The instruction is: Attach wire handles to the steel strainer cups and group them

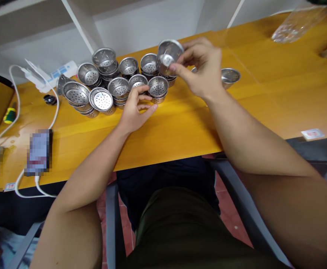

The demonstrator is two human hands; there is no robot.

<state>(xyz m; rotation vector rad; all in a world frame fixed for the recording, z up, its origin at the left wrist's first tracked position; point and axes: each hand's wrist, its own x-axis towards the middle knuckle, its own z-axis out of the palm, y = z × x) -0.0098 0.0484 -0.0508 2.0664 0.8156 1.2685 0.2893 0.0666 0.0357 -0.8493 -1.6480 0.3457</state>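
Note:
Between the thumb and fingers of my right hand (201,67) is a perforated metal cup (169,54), held tilted above the back right end of a group of similar cups. My left hand (137,108) has its fingers apart beside the front stack of perforated cups (158,89); its fingertips reach that stack's left side, and I cannot tell whether they touch. Several more stacks stand to the left, among them a bright cup (102,101) and a wide one (76,93). Partly behind my right wrist sits a single metal cup (230,76).
A white power strip (58,74) with white cables lies at the back left, near a small black object (50,99). A phone (39,152) with cables rests at the front left. A clear plastic bag (292,28) is at the back right. Shelf panels (146,22) rise behind the table.

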